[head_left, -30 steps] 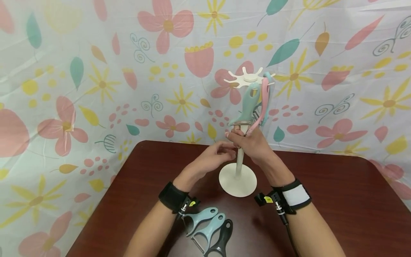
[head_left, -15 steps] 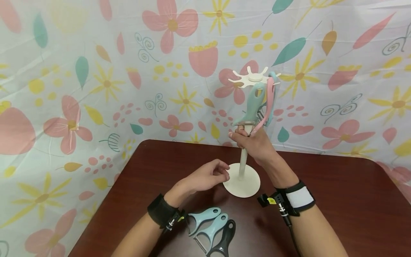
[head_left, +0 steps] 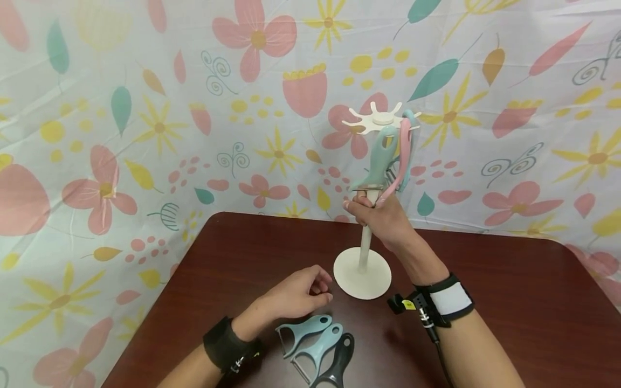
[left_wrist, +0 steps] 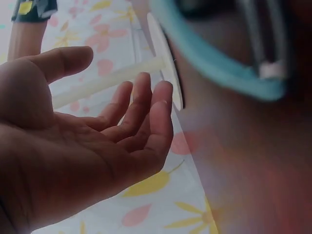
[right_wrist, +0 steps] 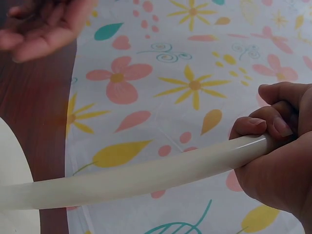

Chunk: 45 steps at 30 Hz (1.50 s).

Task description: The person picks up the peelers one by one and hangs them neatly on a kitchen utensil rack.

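My right hand [head_left: 383,215] grips the post of a cream stand [head_left: 365,245], just below the peelers hanging from it. From the stand's hooked top hang a green peeler [head_left: 381,159], a pink peeler [head_left: 404,153] and a light blue one [head_left: 410,161] partly hidden behind. My left hand [head_left: 298,291] hovers over the table with loosely bent fingers, holding nothing. Just in front of it lie two light blue peelers, one farther [head_left: 305,327] and one nearer [head_left: 322,345], beside a black peeler [head_left: 339,361]. A blurred blue peeler [left_wrist: 214,68] fills the left wrist view's top right.
The stand's round base [head_left: 361,285] rests on a dark brown table [head_left: 485,302]. A flower-patterned cloth [head_left: 194,108] hangs behind the table and along its left side. Several hooks of the stand's top [head_left: 380,118] carry no peeler.
My left hand has moved away from the stand's post, down and left toward the peelers on the table. My right hand keeps its grip on the post.
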Available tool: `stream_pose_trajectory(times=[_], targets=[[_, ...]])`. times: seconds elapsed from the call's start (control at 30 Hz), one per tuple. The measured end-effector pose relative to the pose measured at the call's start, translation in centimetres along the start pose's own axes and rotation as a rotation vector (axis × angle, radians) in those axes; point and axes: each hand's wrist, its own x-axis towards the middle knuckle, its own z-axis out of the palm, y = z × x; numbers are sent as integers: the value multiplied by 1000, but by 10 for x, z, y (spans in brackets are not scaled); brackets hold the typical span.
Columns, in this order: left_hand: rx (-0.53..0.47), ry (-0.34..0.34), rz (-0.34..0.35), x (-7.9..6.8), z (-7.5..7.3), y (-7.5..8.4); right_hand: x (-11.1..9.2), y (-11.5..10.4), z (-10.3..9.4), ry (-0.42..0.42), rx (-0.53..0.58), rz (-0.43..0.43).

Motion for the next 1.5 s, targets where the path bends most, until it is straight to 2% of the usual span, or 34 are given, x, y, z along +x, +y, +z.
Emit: stream_pose_trajectory(times=[0.2, 0.37, 0.47, 0.7, 0.9, 1.07, 1.23, 1.5], targets=[[151, -4, -28, -11, 8, 0, 1, 13, -5, 22, -8, 12], [247, 30, -12, -19, 10, 1, -1, 15, -6, 31, -17, 14], [328, 56, -5, -25, 13, 3, -1, 14, -6, 27, -20, 8], [527, 106, 3, -39, 20, 6, -1, -6, 2, 7, -5, -5], [674, 139, -7, -50, 23, 6, -1, -5, 2, 7, -3, -12], [747, 167, -21, -57, 26, 5, 0, -4, 2, 10, 3, -9], [808, 191, -1, -61, 31, 3, 0, -4, 2, 1, 6, -31], [832, 186, 0, -65, 35, 3, 0, -4, 3, 1, -3, -42]])
